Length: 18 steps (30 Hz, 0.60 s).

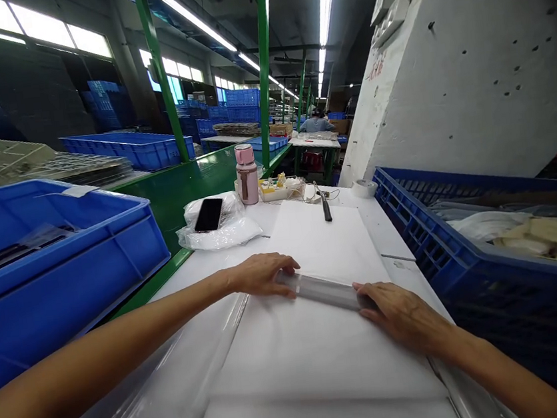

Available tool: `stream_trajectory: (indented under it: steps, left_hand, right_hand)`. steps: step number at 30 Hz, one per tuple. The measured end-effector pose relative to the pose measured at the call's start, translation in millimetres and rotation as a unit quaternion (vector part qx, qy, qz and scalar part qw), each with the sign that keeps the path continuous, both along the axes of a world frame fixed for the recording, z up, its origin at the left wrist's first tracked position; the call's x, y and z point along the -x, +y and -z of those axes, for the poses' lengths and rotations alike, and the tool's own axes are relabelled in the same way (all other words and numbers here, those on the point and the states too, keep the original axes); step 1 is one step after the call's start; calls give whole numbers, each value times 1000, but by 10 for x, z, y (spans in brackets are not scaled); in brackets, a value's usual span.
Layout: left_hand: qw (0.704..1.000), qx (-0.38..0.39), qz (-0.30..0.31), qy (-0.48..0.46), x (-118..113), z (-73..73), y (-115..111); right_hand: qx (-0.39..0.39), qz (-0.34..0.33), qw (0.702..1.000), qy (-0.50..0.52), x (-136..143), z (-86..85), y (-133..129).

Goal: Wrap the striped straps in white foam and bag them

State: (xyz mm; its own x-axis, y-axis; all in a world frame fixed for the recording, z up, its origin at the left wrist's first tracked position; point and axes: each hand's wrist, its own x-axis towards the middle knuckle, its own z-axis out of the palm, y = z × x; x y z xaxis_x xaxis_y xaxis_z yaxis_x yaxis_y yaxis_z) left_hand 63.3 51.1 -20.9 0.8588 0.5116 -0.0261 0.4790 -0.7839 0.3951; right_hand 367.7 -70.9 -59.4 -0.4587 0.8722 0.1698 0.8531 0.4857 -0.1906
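Blue plastic forms the tub at far left, set beside the table, probably to keep its contents within reach. Next, a phone rests screen-up on a clear bag, perhaps so that it lies off the white sheets. A pink bottle stands upright towards the back, seemingly out of the forearms' way. The left hand grasps one end of a grey strip between thumb and fingers. The strip spans the gap between the hands, above or on the sheets; contact cannot be told. Beyond it lies a black-handled tool, then a tape roll. The right hand pinches the strip's other end; the two-ended hold presumably keeps it straight. At far right, a crate holds loose pale material, apparently for ready access.
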Motion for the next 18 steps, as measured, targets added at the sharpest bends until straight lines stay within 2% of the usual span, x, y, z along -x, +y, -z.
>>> stream_trajectory:
  steps: [4, 8, 11, 13, 15, 18]
  left_hand:
    - [1000, 23, -5, -11, 61, -21, 74]
    - [998, 67, -11, 0, 129, -39, 382]
    - [995, 90, -21, 32, 167, -57, 638]
    - [995, 79, -37, 48, 163, -64, 722]
    - [997, 37, -59, 42, 116, -56, 705]
    - [998, -29, -59, 10, -39, -3, 530]
  right_hand:
    - [32, 14, 999, 35, -25, -130, 62]
    - [64, 30, 995, 68, -163, -256, 359]
    - [55, 43, 994, 82, -275, -210, 589]
    - [29, 53, 995, 84, -316, -139, 657]
    - [-2, 53, 996, 73, -325, -72, 640]
    - [-36, 29, 999, 28, -297, -22, 508]
